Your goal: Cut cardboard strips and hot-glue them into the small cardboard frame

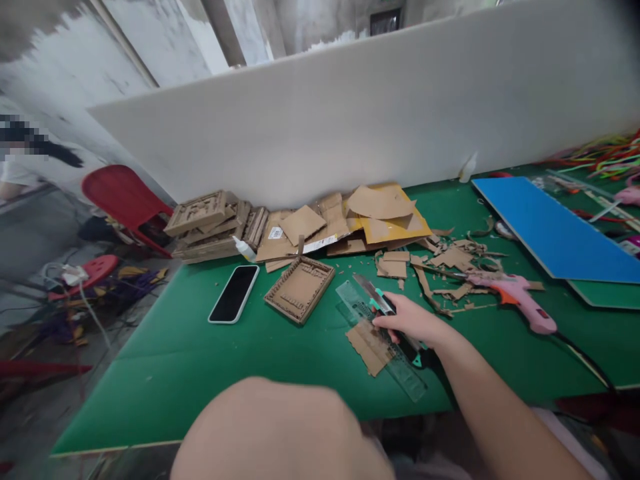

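Note:
My right hand (413, 319) is closed around a box cutter (381, 301) with black and teal parts, its blade pointing up and left. Beneath the knife lies a clear ruler (407, 379), placed across a small cardboard piece (365, 343) on the green table. Close to the camera, at the bottom, my left hand (280, 433) appears as a large blurred shape whose fingers cannot be made out. A shallow cardboard tray (300, 290) with corrugated strips along its inside edges sits left of the ruler.
A phone (233, 295) lies at the left. Cardboard sheets (325, 220), stacked cardboard pieces (207, 223) and a glue bottle (244, 249) line the back. Cardboard scraps (453, 260), a pink glue gun (525, 300) with its cord and a blue board (555, 223) occupy the right.

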Motion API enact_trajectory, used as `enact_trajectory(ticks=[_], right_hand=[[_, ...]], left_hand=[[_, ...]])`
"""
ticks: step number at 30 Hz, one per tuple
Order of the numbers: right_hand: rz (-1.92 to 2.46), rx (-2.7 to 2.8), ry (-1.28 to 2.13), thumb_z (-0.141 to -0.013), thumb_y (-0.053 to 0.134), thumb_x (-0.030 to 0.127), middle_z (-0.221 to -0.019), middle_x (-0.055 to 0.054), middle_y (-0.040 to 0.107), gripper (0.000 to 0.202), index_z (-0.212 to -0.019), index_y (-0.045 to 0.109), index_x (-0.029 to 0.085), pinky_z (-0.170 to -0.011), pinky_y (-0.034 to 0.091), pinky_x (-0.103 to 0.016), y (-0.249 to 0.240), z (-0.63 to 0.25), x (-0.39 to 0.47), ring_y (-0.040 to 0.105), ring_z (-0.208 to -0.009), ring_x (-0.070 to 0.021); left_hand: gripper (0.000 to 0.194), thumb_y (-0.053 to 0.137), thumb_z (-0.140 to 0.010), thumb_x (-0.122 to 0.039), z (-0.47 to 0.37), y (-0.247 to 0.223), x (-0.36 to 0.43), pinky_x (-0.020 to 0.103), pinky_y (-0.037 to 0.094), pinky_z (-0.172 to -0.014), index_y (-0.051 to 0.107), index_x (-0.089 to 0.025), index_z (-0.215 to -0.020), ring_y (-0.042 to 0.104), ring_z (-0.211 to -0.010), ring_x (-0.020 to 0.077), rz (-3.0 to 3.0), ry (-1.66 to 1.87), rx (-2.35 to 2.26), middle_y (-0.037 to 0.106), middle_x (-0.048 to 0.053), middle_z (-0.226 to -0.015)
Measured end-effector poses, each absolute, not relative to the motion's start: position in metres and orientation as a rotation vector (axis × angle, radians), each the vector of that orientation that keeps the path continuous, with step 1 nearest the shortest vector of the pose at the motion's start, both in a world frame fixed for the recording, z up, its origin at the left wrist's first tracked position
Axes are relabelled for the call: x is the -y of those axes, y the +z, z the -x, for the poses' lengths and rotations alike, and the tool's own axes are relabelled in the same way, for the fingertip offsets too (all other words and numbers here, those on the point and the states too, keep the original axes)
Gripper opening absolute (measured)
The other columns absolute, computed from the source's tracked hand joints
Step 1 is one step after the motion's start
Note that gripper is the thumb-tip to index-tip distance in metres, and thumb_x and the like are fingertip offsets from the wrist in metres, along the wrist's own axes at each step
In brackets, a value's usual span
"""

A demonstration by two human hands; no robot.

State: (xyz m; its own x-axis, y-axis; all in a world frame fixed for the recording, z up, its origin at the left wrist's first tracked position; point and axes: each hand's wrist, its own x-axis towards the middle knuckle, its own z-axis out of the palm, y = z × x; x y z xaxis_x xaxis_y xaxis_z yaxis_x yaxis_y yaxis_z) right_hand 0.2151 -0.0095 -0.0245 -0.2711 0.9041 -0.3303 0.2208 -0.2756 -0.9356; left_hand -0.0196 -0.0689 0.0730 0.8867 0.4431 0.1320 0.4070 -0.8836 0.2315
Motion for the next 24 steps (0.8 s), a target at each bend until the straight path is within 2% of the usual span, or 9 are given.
enact_trajectory(ticks=[3, 5, 8, 12, 18, 22, 24], right_hand=[[1.441, 1.417, 1.569, -0.071, 0.062, 0.025, -0.060, 0.006, 0.054, 0.024, -0.090, 0.048, 0.019, -0.042, 0.040, -0.020, -0.023, -0.216, 0.010, 0.048, -0.043, -0.0071], [1.451, 1.423, 1.560, -0.071, 0.061, 0.025, -0.058, 0.007, 0.053, 0.022, -0.088, 0.048, 0.019, -0.042, 0.041, -0.021, -0.021, -0.216, 0.009, 0.049, -0.044, -0.0079], [1.464, 1.431, 1.556, -0.072, 0.060, 0.025, -0.055, 0.007, 0.052, 0.020, -0.087, 0.047, 0.019, -0.042, 0.042, -0.022, -0.021, -0.216, 0.009, 0.050, -0.043, -0.0089], [1.485, 1.425, 1.551, -0.072, 0.062, 0.028, -0.056, 0.007, 0.051, 0.021, -0.084, 0.046, 0.020, -0.044, 0.043, -0.023, -0.023, -0.218, 0.008, 0.050, -0.042, -0.0090], [1.522, 1.413, 1.581, -0.073, 0.061, 0.032, -0.067, 0.003, 0.056, 0.021, -0.085, 0.047, 0.021, -0.045, 0.043, -0.022, -0.027, -0.219, 0.008, 0.052, -0.045, -0.0085], [1.530, 1.436, 1.572, -0.075, 0.060, 0.032, -0.064, 0.004, 0.055, 0.021, -0.084, 0.046, 0.021, -0.047, 0.043, -0.023, -0.026, -0.218, 0.009, 0.051, -0.045, -0.0088], [1.541, 1.457, 1.572, -0.075, 0.060, 0.033, -0.063, 0.004, 0.055, 0.020, -0.084, 0.045, 0.021, -0.048, 0.043, -0.023, -0.024, -0.217, 0.009, 0.051, -0.046, -0.0092]], left_hand=[[0.025, 0.046, -0.084, -0.052, -0.019, 0.097, 0.047, 0.030, 0.048, -0.061, 0.067, -0.038, -0.087, 0.062, -0.072, 0.0157, -2.840, 0.153, -0.422, 0.067, -0.002, -0.077], [0.028, 0.042, -0.089, -0.043, -0.030, 0.088, 0.036, 0.031, 0.050, -0.067, 0.065, -0.028, -0.096, 0.062, -0.081, 0.0176, -2.863, 0.106, -0.569, 0.067, 0.001, -0.086], [0.027, 0.039, -0.092, -0.034, -0.029, 0.043, 0.029, 0.030, 0.050, -0.072, 0.063, -0.024, -0.100, 0.061, -0.083, 0.0170, -2.766, 0.157, -0.846, 0.066, 0.002, -0.089], [0.022, 0.045, -0.090, -0.028, -0.003, -0.013, 0.028, 0.029, 0.049, -0.081, 0.065, -0.021, -0.095, 0.060, -0.089, 0.0162, -2.639, 0.512, -1.118, 0.067, 0.004, -0.095], [0.024, 0.045, -0.089, -0.027, 0.070, -0.018, -0.017, 0.033, 0.047, -0.088, 0.066, -0.020, -0.097, 0.059, -0.092, 0.0193, -2.521, 0.863, -1.686, 0.067, 0.006, -0.096], [0.032, 0.045, -0.086, -0.031, 0.122, -0.018, -0.064, 0.038, 0.043, -0.093, 0.063, -0.017, -0.107, 0.056, -0.101, 0.0253, -2.401, 0.698, -2.105, 0.063, 0.010, -0.106], [0.051, 0.051, -0.081, -0.039, 0.139, -0.020, -0.085, 0.045, 0.042, -0.092, 0.049, -0.017, -0.126, 0.051, -0.111, 0.0328, -2.256, 0.449, -2.319, 0.055, 0.016, -0.119]])
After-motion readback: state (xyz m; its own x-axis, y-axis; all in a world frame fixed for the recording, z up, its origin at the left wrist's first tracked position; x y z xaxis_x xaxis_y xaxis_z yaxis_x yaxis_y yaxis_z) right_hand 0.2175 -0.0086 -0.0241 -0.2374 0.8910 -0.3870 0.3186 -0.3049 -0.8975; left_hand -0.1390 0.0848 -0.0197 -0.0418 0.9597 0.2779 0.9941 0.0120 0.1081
